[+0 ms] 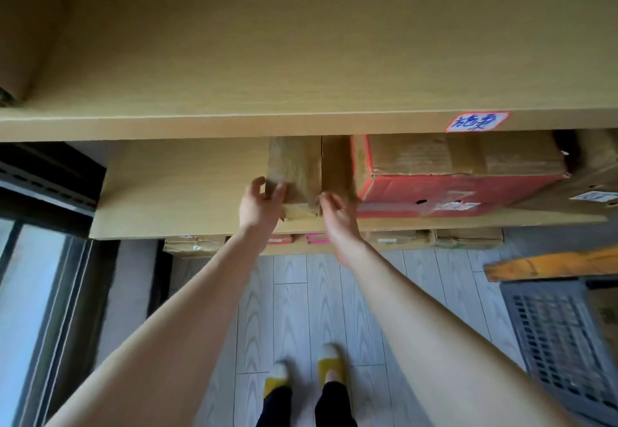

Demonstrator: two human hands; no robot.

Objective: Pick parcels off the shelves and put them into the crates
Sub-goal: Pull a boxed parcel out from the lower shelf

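A small brown taped parcel (294,172) stands on the middle shelf (174,192), close against a red and brown carton (451,192) on its right. My left hand (262,205) holds the parcel's near left corner, thumb on the left side and fingers curled on the front. My right hand (337,215) has its fingers curled at the parcel's right edge, in the narrow gap beside the neighbouring carton. A grey plastic crate (561,336) sits on the floor at the lower right, with a cardboard box partly visible inside it.
The upper shelf board (234,122) juts out just above the parcel and carries a label (476,122). Several small parcels (194,244) line the lowest shelf. A yellow board (551,264) lies above the crate. A dark window frame (50,192) is at the left.
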